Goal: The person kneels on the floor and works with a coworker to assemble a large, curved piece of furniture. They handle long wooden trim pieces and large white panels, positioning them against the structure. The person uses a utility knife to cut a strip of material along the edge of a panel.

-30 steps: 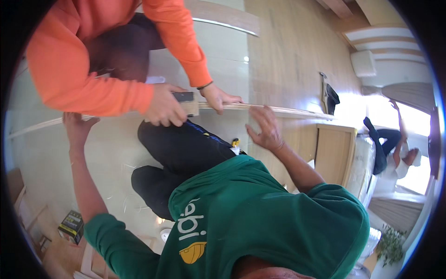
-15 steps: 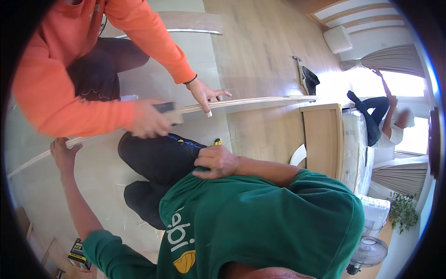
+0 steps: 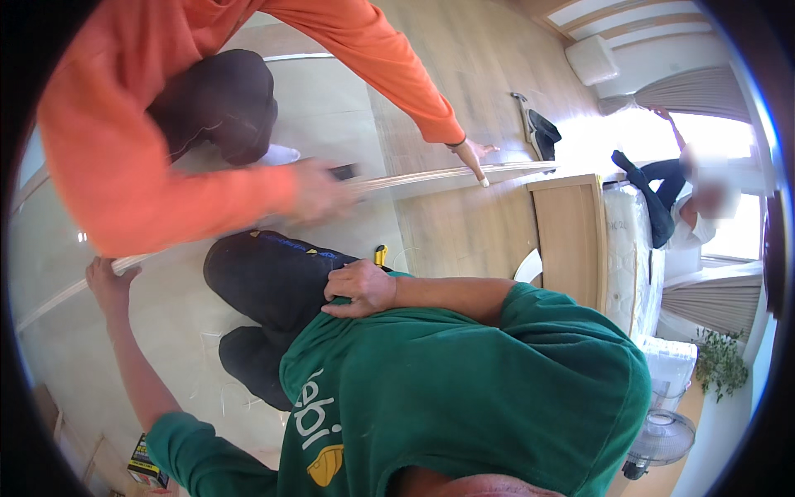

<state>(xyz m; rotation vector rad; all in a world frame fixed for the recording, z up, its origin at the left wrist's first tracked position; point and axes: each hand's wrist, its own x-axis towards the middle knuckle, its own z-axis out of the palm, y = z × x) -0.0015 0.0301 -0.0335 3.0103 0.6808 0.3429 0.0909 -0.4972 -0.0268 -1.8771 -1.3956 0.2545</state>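
Observation:
A long, thin wooden board (image 3: 414, 176) stands on edge across the view, its pale edge up. My left hand (image 3: 112, 282) grips it near its left end, thumb over the edge. My right hand (image 3: 362, 287) rests on my thigh at the hem of my green sweatshirt, fingers curled in; I see nothing in it. Facing me, a co-worker in an orange top has one hand (image 3: 476, 161) on the board farther right. Their other hand (image 3: 319, 192), smeared by motion, holds a dark block (image 3: 342, 172) at the edge.
A yellow utility knife (image 3: 381, 254) lies beside my right hand. Farther off are a dark shoe-like thing (image 3: 544, 137), a wooden cabinet (image 3: 567, 240), a wrapped mattress (image 3: 623, 248) with a person on it, and a fan (image 3: 662, 443). A black and yellow box (image 3: 146, 464) sits lower left.
The co-worker's blurred hand with the block has moved right along the edge, and their other hand has shifted farther right. My hands stay at the board and on my thigh.

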